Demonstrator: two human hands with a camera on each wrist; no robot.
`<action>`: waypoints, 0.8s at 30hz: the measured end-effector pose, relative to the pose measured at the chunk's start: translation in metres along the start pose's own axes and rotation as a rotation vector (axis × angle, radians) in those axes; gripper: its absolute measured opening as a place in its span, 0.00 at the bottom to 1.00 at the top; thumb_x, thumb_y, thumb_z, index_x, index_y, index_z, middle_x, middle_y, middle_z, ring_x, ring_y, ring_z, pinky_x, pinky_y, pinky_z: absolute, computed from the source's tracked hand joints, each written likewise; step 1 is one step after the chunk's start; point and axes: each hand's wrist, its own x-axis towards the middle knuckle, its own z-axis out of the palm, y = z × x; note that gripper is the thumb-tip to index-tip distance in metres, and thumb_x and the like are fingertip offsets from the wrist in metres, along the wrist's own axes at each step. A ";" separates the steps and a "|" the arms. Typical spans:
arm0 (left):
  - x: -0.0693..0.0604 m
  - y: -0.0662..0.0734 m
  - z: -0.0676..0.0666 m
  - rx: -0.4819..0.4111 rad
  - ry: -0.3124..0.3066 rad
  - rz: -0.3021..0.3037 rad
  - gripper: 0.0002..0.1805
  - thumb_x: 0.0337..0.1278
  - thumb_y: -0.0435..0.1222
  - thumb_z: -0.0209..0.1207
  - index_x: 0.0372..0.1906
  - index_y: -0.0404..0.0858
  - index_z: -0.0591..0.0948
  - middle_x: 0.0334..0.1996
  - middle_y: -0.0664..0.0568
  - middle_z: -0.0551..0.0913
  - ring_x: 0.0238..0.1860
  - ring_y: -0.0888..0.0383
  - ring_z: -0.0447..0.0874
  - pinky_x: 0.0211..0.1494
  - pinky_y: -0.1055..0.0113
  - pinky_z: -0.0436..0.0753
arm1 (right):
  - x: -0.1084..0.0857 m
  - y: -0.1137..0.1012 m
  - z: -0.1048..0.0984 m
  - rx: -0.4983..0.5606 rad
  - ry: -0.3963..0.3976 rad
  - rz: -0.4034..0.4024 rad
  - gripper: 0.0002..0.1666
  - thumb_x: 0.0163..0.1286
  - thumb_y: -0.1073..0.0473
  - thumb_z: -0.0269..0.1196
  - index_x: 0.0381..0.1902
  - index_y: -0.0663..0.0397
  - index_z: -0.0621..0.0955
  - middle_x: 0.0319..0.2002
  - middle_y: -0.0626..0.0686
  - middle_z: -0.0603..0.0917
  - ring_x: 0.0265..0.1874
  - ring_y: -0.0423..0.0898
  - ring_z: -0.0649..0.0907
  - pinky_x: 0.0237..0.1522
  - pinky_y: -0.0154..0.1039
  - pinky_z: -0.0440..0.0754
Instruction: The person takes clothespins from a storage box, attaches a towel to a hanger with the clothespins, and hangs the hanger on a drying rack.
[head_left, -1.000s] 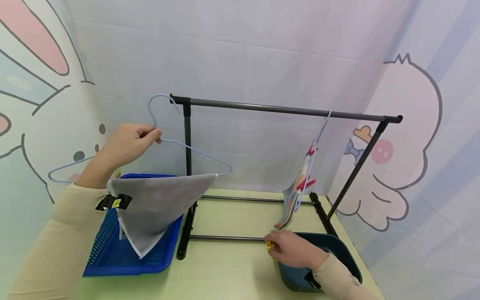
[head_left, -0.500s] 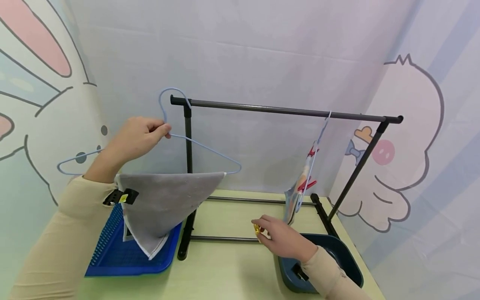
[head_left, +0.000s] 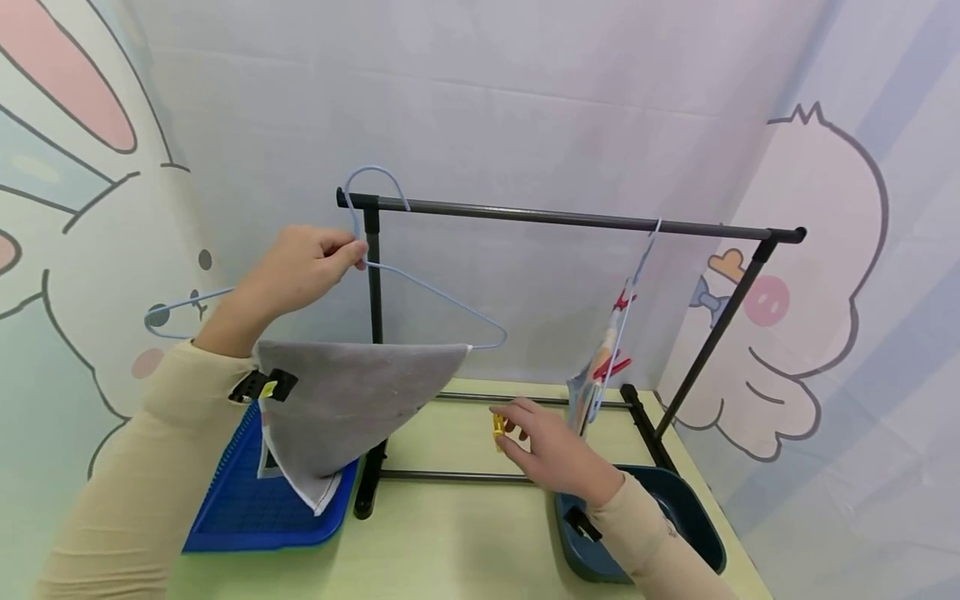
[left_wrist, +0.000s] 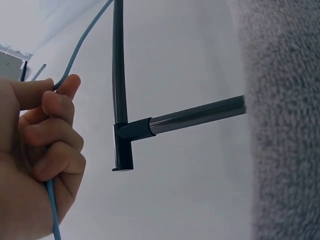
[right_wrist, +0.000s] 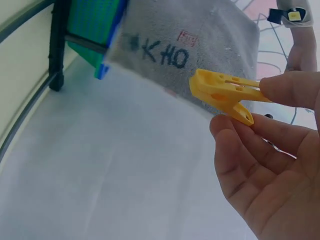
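My left hand (head_left: 300, 267) grips a light blue hanger (head_left: 442, 293) at the base of its hook. Over the hanger's lower bar drapes a grey cloth (head_left: 360, 383), one corner pointing down; dark lettering shows on it in the right wrist view. The hook overlaps the left end of the black rail (head_left: 510, 214); whether they touch I cannot tell. Thumb and fingertips of my right hand (head_left: 562, 454) pinch a yellow clothespin (right_wrist: 220, 90), apart from the cloth and to its right. In the left wrist view, curled fingers (left_wrist: 55, 135) hold the blue hanger.
A second blue hanger (head_left: 640, 267) hangs near the rail's right end, its patterned cloth (head_left: 600, 358) held by red clothespins (head_left: 611, 367). Below stand a blue basket (head_left: 262, 533) at left and a dark teal bin (head_left: 708, 533) at right, partly behind my right forearm.
My left hand has carried the hanger and cloth right and slightly up, bringing the hook across the rail's left end. My right hand has moved left and up with the yellow clothespin.
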 end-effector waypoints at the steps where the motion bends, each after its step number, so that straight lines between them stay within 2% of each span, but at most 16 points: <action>1: 0.001 0.001 0.000 -0.005 0.000 0.004 0.19 0.71 0.43 0.47 0.36 0.37 0.84 0.13 0.49 0.65 0.17 0.53 0.60 0.24 0.61 0.61 | 0.001 -0.001 -0.001 0.009 0.022 -0.008 0.22 0.68 0.59 0.60 0.59 0.58 0.75 0.42 0.45 0.77 0.34 0.37 0.78 0.35 0.33 0.78; 5: 0.004 0.005 0.001 -0.011 0.000 0.010 0.19 0.71 0.44 0.47 0.36 0.37 0.84 0.13 0.49 0.65 0.18 0.52 0.60 0.24 0.61 0.60 | 0.007 -0.005 -0.005 0.038 0.107 -0.058 0.23 0.66 0.63 0.61 0.58 0.60 0.74 0.44 0.48 0.77 0.33 0.37 0.77 0.35 0.31 0.78; 11: 0.007 0.005 0.008 -0.002 0.001 0.019 0.18 0.71 0.45 0.47 0.34 0.39 0.83 0.14 0.49 0.67 0.16 0.53 0.61 0.21 0.62 0.61 | 0.016 -0.011 -0.010 0.071 0.225 -0.127 0.25 0.63 0.66 0.64 0.58 0.61 0.74 0.45 0.51 0.77 0.37 0.41 0.78 0.37 0.34 0.80; 17: 0.007 0.001 0.016 -0.071 0.002 0.002 0.18 0.70 0.43 0.49 0.32 0.37 0.82 0.15 0.48 0.68 0.17 0.52 0.62 0.20 0.63 0.61 | 0.024 -0.014 -0.016 0.096 0.299 -0.133 0.24 0.62 0.68 0.65 0.56 0.61 0.76 0.43 0.51 0.79 0.40 0.44 0.80 0.37 0.34 0.80; 20: 0.006 0.000 0.019 -0.082 -0.008 -0.018 0.18 0.70 0.44 0.48 0.32 0.38 0.82 0.17 0.48 0.70 0.18 0.52 0.63 0.21 0.63 0.62 | 0.027 -0.015 -0.018 0.091 0.319 -0.131 0.24 0.62 0.69 0.65 0.56 0.63 0.76 0.42 0.52 0.80 0.40 0.45 0.80 0.36 0.34 0.80; 24: 0.004 -0.001 0.023 -0.102 -0.018 -0.015 0.17 0.70 0.44 0.49 0.32 0.38 0.82 0.18 0.49 0.72 0.18 0.52 0.64 0.20 0.64 0.62 | 0.031 -0.016 -0.017 0.062 0.329 -0.104 0.25 0.62 0.70 0.64 0.57 0.64 0.75 0.43 0.54 0.80 0.39 0.44 0.80 0.36 0.34 0.80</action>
